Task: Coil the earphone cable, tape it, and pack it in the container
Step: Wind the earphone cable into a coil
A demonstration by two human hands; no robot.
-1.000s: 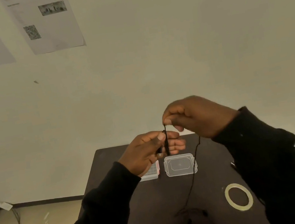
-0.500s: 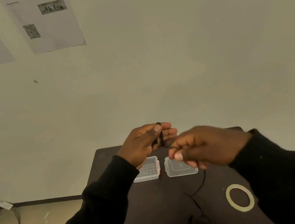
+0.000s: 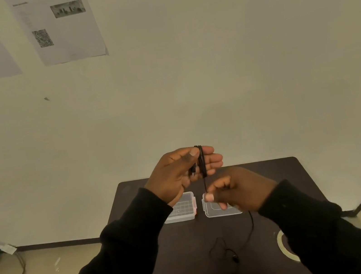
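A: Backdrop? 
B: Plain cream wall (image 3: 211,71), two printed sheets (image 3: 61,27) taped upper left. 
A: Below the wall? 
B: Dark baseboard (image 3: 58,243), beige floor (image 3: 61,271), dark tabletop (image 3: 189,255) against the wall.

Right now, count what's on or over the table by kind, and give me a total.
Hands: 2, left hand and right hand
Earphone cable: 1
Clear container halves: 2, box and lid
Tape roll: 1
Total: 6
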